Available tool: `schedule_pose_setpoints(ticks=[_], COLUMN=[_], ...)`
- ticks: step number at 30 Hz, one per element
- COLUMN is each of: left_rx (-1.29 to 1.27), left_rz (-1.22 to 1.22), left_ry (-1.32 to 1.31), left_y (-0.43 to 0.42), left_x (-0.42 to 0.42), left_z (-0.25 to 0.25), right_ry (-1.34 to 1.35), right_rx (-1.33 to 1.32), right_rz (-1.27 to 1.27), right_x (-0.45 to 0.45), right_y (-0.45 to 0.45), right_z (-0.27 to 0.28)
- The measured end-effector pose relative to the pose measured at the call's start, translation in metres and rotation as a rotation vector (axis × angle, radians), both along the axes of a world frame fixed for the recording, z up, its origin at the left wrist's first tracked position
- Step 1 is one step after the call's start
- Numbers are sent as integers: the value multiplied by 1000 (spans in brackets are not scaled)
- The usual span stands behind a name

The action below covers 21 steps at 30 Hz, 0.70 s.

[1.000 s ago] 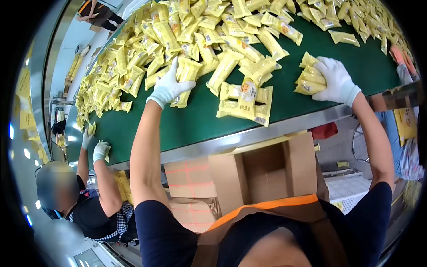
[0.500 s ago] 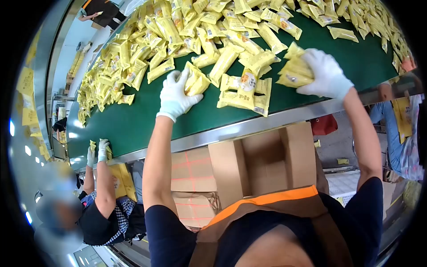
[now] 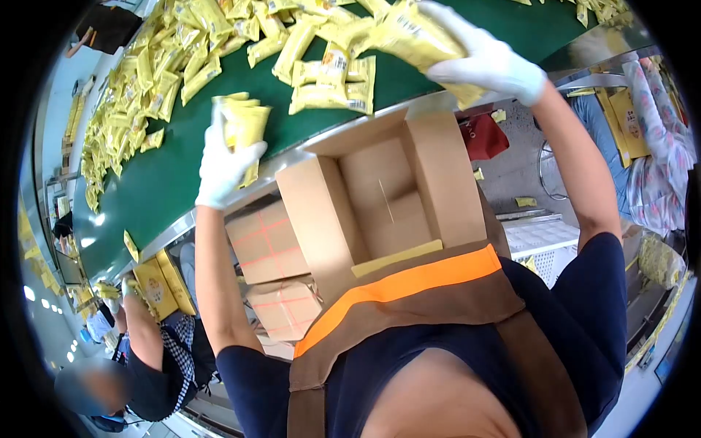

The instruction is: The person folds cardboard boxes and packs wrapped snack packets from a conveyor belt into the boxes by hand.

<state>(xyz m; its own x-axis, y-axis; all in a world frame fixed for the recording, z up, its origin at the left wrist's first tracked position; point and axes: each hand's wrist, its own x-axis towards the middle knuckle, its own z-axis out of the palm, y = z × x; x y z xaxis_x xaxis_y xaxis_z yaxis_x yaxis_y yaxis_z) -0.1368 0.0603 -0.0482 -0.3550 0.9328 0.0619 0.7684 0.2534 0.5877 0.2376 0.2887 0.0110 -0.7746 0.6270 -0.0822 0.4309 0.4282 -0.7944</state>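
My left hand (image 3: pixel 223 162), in a white glove, is closed around several yellow snack packets (image 3: pixel 248 125) held on end at the near edge of the green belt (image 3: pixel 281 142). My right hand (image 3: pixel 496 64), also gloved, grips a bundle of yellow packets (image 3: pixel 420 38) raised over the belt's near edge; the far fingers are partly hidden behind it. Between my hands, a few packets (image 3: pixel 332 91) lie on the belt, one across the others. Below the belt edge, in front of my body, stands an open cardboard box (image 3: pixel 383 186) with its side flaps spread.
A heap of yellow packets (image 3: pixel 157 77) covers the belt's left part. Brown cartons with red lines (image 3: pixel 266 244) are stacked left of the box. A white perforated crate (image 3: pixel 544 244) and a red bag (image 3: pixel 483 137) are to the right. Co-workers sit at lower left (image 3: pixel 157 350) and right.
Both hands, holding packets, have come off the belt toward its near edge, the right bundle lifted higher. My view has shifted, showing more of the box's inside.
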Motion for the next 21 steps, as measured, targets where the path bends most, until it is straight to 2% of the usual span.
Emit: schedule_pose_setpoints(ticks=[2,3,4,5,6,7,8,10,11,12,13,14,17,19,20,21], left_rx=[18,13,59,92,-25,-120,-185,-396,-425,-457,-423,-408,-353,-353,-433,-493], left_rz=[148,217,66,-86,-255,-438,-618,-645,-661,-683,-683,-669,-655,-630,-625,-623], left_ry=[-736,-900,-1014,-1138,-1027,-898,-770,-30,160,327,451,458,518,558,663,688], left_y=[-36,-49,-61,-73,-57,-41,-25,-7,-1,5,9,13,16,18,16,18], left_x=[26,41,48,56,77,99,120,142,153,167,178,190,213,217,222,225], left_z=[43,57,62,66,75,85,94,77,55,46,34,26,-14,-33,-42,-44], right_ry=[260,99,0,-19,-23,-186,-489,-299,-519,-492,-545,-601,-502,-627,-686,-617], right_rx=[-190,164,539,730,816,765,693,431,150,230,301,367,376,400,410,398], right_rz=[199,387,545,608,678,831,919,940,953,864,843,823,732,752,761,742], right_x=[8,-4,-16,-21,-27,-43,-59,-59,-62,-55,-51,-45,-27,-27,-26,-23], right_y=[-49,-74,-99,-124,-145,-160,-180,-194,-206,-222,-224,-224,-226,-231,-234,-232], right_z=[33,40,46,33,5,-14,-23,-79,-87,-117,-89,-61,-83,-79,-77,-70])
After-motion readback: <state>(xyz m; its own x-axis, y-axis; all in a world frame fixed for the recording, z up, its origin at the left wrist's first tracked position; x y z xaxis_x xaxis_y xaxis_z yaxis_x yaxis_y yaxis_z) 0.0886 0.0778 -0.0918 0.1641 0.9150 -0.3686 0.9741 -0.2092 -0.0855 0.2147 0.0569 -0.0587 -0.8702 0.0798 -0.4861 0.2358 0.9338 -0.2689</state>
